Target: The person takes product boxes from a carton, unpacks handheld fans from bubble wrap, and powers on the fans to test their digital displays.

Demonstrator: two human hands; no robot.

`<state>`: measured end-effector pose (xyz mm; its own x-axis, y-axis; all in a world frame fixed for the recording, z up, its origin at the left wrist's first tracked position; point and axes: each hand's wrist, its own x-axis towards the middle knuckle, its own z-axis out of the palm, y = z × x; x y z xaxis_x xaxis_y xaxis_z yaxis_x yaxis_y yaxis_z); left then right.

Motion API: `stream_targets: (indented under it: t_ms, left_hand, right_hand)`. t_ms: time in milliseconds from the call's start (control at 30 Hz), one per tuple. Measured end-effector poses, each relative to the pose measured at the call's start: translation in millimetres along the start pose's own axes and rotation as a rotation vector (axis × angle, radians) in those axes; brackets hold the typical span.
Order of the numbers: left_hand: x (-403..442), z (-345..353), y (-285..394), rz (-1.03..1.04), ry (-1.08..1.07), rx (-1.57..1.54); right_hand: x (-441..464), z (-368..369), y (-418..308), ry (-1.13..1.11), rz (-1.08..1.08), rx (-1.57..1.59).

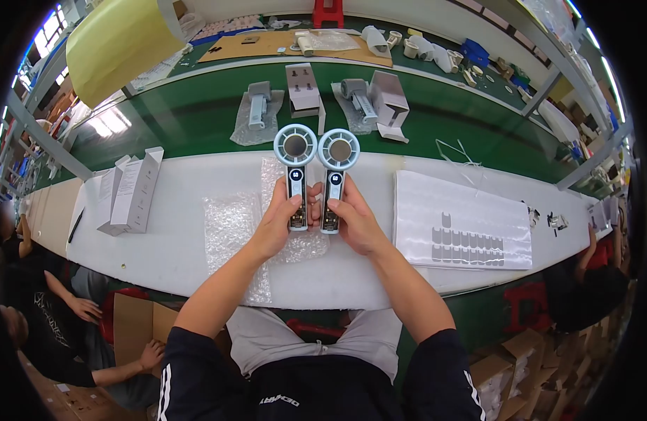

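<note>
My left hand is closed around the handle of a light-blue handheld fan. A matching handheld fan is in my right hand. Both fans stand upright side by side, round heads up, with small lit displays on their dark handles. My thumbs lie over the front of the handles, and some fingers behind them are hidden. Below my hands, clear bubble wrap lies on the white foam mat.
An open white box and a black pen lie left; a sheet with grey stickers lies right. On the green bench are two bagged fans and white boxes. Other people sit at both sides.
</note>
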<state>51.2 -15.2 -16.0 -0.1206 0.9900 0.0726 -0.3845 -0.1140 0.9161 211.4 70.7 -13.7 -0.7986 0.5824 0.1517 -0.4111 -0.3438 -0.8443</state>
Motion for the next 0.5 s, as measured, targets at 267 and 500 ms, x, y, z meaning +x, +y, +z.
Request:
stream_targets:
  t_ms: [267,500]
  left_hand:
    - [1,-3,-7,0.011,-0.023,0.034]
    - [-1,6,-3,0.027,-0.005,0.01]
  right_hand:
    - [-2,-3,1,-0.005,0.001,-0.013]
    - [-4,-6,-2,-0.021,0.009,0.01]
